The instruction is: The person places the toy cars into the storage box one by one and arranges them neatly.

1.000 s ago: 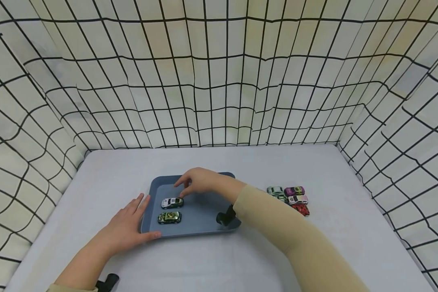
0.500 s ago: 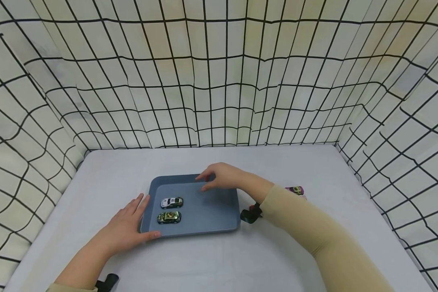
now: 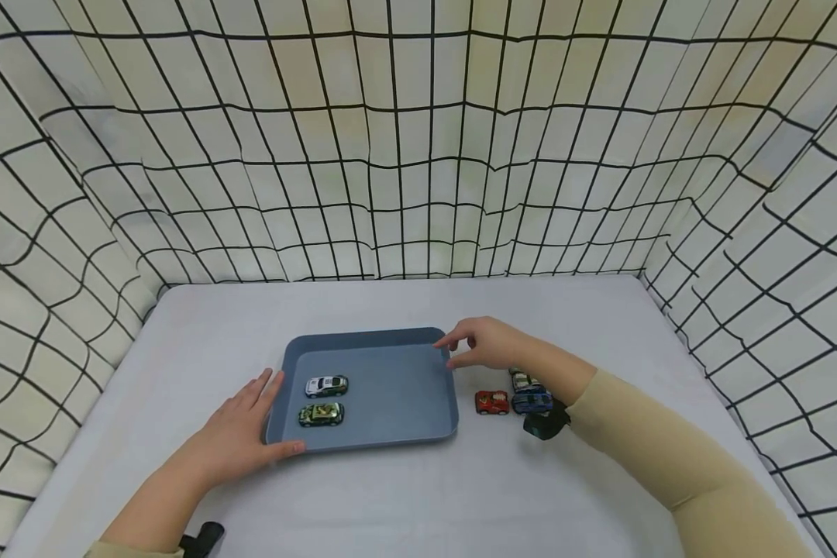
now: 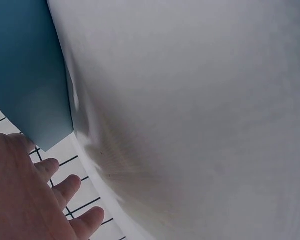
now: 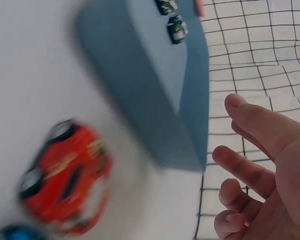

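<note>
A blue-grey tray (image 3: 397,445) lies on the table, with a white toy car (image 3: 326,386) and a camouflage-green toy car (image 3: 322,415) in its left part. My left hand (image 3: 233,430) rests at the tray's left edge, fingers spread, thumb on the front rim. Over the tray's right rim hovers my right hand (image 3: 487,342), fingers loosely bent and nothing between them; its bare palm (image 5: 290,175) shows in the right wrist view. Just below it on the table sit a red toy car (image 3: 492,402) and a blue toy car (image 3: 532,401).
A pale toy car (image 3: 523,379) shows partly behind the right forearm, which hides whatever else is there. White cloth (image 3: 418,504) covers the table. A white backdrop with a black grid (image 3: 418,186) encloses its back and sides.
My right hand has moved away from the white car, rightward across the tray to its right rim. The red and blue cars have come into view. My left hand stays put.
</note>
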`<state>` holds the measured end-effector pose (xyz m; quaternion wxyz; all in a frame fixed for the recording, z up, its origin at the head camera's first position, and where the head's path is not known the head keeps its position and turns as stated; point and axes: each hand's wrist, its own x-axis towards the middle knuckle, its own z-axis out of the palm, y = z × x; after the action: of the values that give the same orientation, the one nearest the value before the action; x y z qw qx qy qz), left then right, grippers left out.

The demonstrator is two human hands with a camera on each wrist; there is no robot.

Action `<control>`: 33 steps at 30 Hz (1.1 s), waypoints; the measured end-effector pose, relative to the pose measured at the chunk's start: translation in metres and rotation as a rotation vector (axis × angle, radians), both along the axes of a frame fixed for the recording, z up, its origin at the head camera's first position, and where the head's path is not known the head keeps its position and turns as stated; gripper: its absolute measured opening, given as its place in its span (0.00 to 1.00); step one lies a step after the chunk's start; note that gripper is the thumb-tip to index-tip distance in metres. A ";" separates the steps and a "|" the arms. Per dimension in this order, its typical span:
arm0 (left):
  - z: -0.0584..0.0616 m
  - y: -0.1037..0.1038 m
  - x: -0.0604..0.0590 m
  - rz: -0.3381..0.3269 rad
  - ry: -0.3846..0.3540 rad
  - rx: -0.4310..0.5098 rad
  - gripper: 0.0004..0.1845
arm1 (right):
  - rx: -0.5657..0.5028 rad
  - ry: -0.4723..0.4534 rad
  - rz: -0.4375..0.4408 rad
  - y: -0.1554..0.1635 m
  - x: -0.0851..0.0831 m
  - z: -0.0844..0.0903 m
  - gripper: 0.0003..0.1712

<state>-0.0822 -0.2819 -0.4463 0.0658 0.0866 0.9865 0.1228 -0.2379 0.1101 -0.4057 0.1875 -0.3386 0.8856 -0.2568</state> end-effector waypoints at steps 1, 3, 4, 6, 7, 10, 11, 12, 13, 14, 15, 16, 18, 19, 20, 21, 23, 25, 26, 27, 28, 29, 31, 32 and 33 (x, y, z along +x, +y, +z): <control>0.000 0.000 0.000 0.000 0.000 -0.002 0.67 | 0.004 -0.007 -0.007 0.006 0.002 -0.001 0.23; 0.000 0.000 0.000 -0.004 0.001 -0.006 0.67 | 0.010 -0.016 -0.021 0.017 0.006 -0.003 0.22; 0.000 -0.001 -0.001 -0.004 0.000 -0.008 0.67 | 0.008 -0.022 -0.027 0.023 0.009 -0.004 0.22; 0.000 -0.001 -0.001 -0.003 0.001 -0.008 0.67 | 0.008 -0.030 -0.037 0.034 0.012 -0.005 0.22; 0.000 -0.001 -0.001 -0.003 0.001 -0.007 0.67 | 0.009 -0.034 -0.041 0.039 0.014 -0.006 0.22; -0.001 -0.001 -0.001 0.001 0.000 -0.001 0.67 | 0.016 -0.044 -0.049 0.054 0.019 -0.008 0.21; -0.001 -0.001 -0.001 0.003 -0.002 0.001 0.67 | 0.021 -0.047 -0.052 0.058 0.020 -0.009 0.21; -0.001 -0.001 0.000 0.005 -0.004 0.003 0.67 | 0.022 -0.052 -0.054 0.061 0.021 -0.010 0.20; -0.001 -0.002 -0.001 0.003 -0.001 0.002 0.67 | 0.024 -0.056 -0.055 0.064 0.023 -0.010 0.20; -0.002 -0.002 0.000 0.004 0.001 0.002 0.67 | 0.023 -0.060 -0.057 0.067 0.024 -0.011 0.20; -0.002 -0.002 0.000 0.004 0.002 0.003 0.67 | 0.021 -0.064 -0.060 0.068 0.025 -0.012 0.20; -0.002 -0.003 0.000 0.005 0.004 0.003 0.67 | 0.022 -0.068 -0.062 0.069 0.025 -0.012 0.20; -0.003 -0.004 0.000 0.007 0.000 0.003 0.67 | 0.028 -0.078 -0.062 0.070 0.027 -0.013 0.20; -0.003 -0.005 0.000 0.007 0.004 0.004 0.67 | 0.041 -0.072 -0.055 0.070 0.028 -0.015 0.20; -0.003 -0.005 0.000 0.011 0.000 0.005 0.67 | 0.057 -0.070 -0.051 0.069 0.029 -0.016 0.20; -0.003 -0.005 0.000 0.013 0.000 0.006 0.67 | 0.079 -0.063 -0.044 0.068 0.030 -0.017 0.20; -0.003 -0.004 0.000 0.013 -0.001 0.008 0.67 | 0.131 -0.035 -0.026 0.065 0.033 -0.019 0.21; -0.002 -0.003 0.001 0.011 0.000 0.011 0.67 | 0.181 -0.001 -0.011 0.063 0.036 -0.021 0.21; -0.002 -0.003 0.001 0.012 -0.002 0.011 0.67 | 0.198 0.011 -0.007 0.062 0.037 -0.021 0.21; -0.002 -0.002 0.001 0.009 -0.003 0.012 0.67 | 0.214 0.030 -0.002 0.061 0.038 -0.022 0.21; -0.002 -0.002 0.001 0.008 -0.005 0.011 0.67 | 0.226 0.045 0.001 0.061 0.039 -0.022 0.21; -0.002 -0.002 0.001 0.009 -0.005 0.011 0.67 | 0.238 0.058 0.004 0.061 0.040 -0.022 0.21; -0.002 -0.002 0.001 0.009 -0.006 0.007 0.67 | 0.259 0.079 0.009 0.061 0.042 -0.023 0.21; -0.003 -0.002 0.001 0.011 -0.006 0.006 0.67 | 0.271 0.088 0.010 0.060 0.042 -0.023 0.21; -0.003 -0.002 0.001 0.011 -0.005 0.005 0.67 | 0.280 0.095 0.008 0.060 0.043 -0.023 0.22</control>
<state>-0.0814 -0.2842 -0.4492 0.0673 0.0812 0.9864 0.1261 -0.1953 0.1702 -0.4282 0.1920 -0.3245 0.9192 -0.1136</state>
